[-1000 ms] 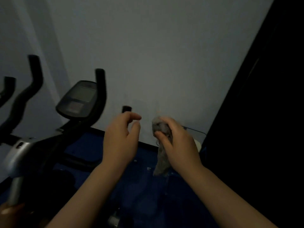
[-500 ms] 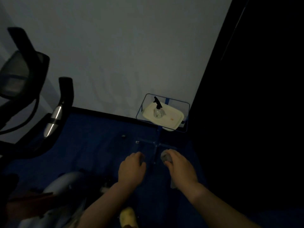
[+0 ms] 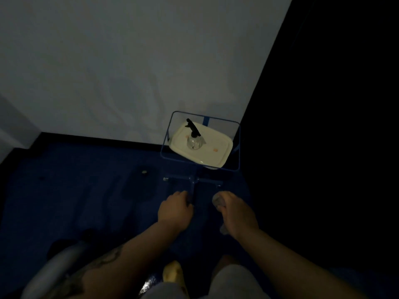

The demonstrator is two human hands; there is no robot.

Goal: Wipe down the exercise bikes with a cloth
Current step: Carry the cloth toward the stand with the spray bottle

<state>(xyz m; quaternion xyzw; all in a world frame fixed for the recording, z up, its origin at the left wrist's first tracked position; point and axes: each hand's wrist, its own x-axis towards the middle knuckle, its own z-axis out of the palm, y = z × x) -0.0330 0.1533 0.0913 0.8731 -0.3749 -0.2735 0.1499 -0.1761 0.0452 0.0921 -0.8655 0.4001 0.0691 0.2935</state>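
My right hand (image 3: pixel 236 211) grips a grey cloth (image 3: pixel 218 201); a bunched end pokes out in front of the fingers and a tail hangs below the wrist. My left hand (image 3: pixel 175 210) is held beside it with the fingers curled and nothing seen in them. Of the exercise bike only a silver-grey frame part (image 3: pixel 58 266) shows at the lower left. A spray bottle (image 3: pixel 193 139) with a black trigger head stands ahead on a white tray (image 3: pixel 218 152).
The tray sits in a blue wire-frame stand (image 3: pixel 170 157) with a cross-shaped blue base (image 3: pixel 192 180) on the dark blue floor. A white wall runs behind it. A black wall or curtain fills the right side. My feet show at the bottom.
My view has swung down and to the right. The bike's console and handlebars have left the frame. Both hands dropped low, and the cloth stays in my right hand.
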